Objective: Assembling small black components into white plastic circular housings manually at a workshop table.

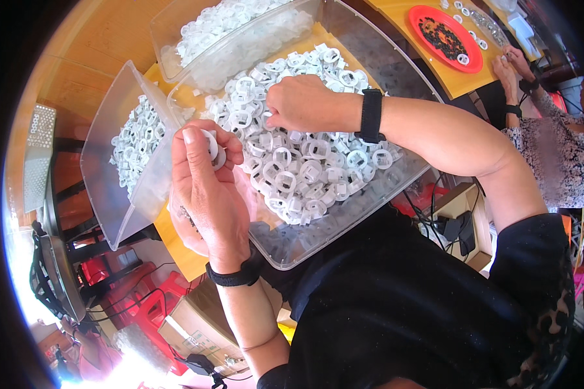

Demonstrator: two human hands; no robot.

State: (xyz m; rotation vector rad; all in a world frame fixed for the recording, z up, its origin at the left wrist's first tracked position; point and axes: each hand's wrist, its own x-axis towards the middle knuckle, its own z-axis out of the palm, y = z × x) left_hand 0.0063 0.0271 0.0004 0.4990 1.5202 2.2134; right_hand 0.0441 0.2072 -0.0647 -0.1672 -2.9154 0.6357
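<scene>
My left hand point(201, 178) is raised at the left corner of a clear plastic bin point(292, 254), thumb and fingers closed round white round plastic parts point(213, 148). Inside the bin lies a heap of similar white ring-shaped parts with small square clips point(311, 170). Over that heap is my right hand point(308, 105), its fingers curled together at the pile. A sliver of white shows by its fingertips, but the hand hides what it grips. Behind my left hand is a translucent pinkish plastic bag point(187, 223), partly covered.
Left of the bin stands another clear bin point(113, 220) with white parts; a third point(164, 57) sits behind. At far right, a co-worker's hands point(507, 65) are near a red plate point(414, 14) of small dark pieces. A cardboard box point(194, 324) and red stools point(150, 318) are below.
</scene>
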